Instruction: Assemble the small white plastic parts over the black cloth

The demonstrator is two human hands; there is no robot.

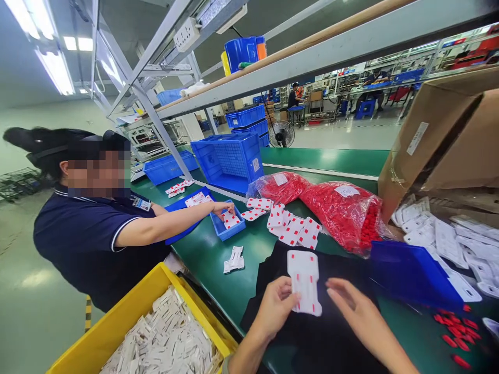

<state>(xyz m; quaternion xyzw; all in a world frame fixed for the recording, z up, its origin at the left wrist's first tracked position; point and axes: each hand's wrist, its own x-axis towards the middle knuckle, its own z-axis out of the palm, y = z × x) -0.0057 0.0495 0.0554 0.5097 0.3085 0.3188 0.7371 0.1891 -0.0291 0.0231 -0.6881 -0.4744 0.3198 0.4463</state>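
Observation:
My left hand (276, 306) grips the left edge of a white card with red marks (304, 275), holding it upright over a black cloth (265, 275). My right hand (353, 311) lies just to the right of that card, fingers apart, with a small gap at the card's edge. It holds nothing. Beyond the cloth lies a loose heap of similar red-marked cards (292, 231). Several red plastic pieces (456, 332) are scattered on the green bench (222, 280) to the right of my right hand.
Clear bags of red parts (346, 215) lie across the bench. A tilted blue tray (413, 272) and white cards (448, 239) sit right, below a cardboard box (440, 140). A yellow crate (132, 322) of white cards stands near left. A co-worker's hand (224, 210) rests in a small blue tray (228, 226).

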